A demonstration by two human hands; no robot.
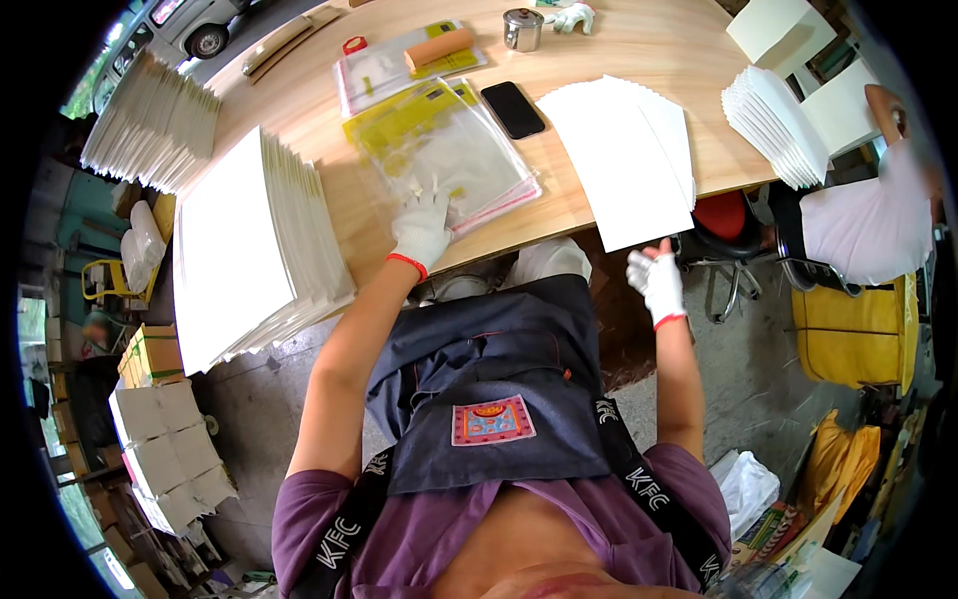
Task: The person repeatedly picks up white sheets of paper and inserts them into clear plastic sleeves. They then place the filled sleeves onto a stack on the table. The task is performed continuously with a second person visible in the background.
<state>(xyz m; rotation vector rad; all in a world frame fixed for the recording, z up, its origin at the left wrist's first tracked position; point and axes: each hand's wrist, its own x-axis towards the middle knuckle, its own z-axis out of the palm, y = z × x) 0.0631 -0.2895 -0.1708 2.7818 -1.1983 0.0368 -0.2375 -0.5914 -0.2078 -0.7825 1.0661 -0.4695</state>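
Note:
My left hand (423,228), in a white glove with bare fingertips and a red cuff, lies with fingers spread on the near edge of a stack of clear plastic bags (449,140) with yellow printed parts. Beyond the table's front edge, my right hand (658,284) hangs in a matching glove. Its fingers are apart and hold nothing. Closest to it is a fanned pile of white sheets (619,150), whose near corner juts over the edge. Between the bags and the sheets lies a black phone (513,110).
Tall stacks of white folded boards (239,240) fill the table's left side. Farther back are more bags with an orange roll (439,49) and a metal canister (522,30). At right, another person (868,220) sits by white boxes (781,35) and stacked sheets (773,120).

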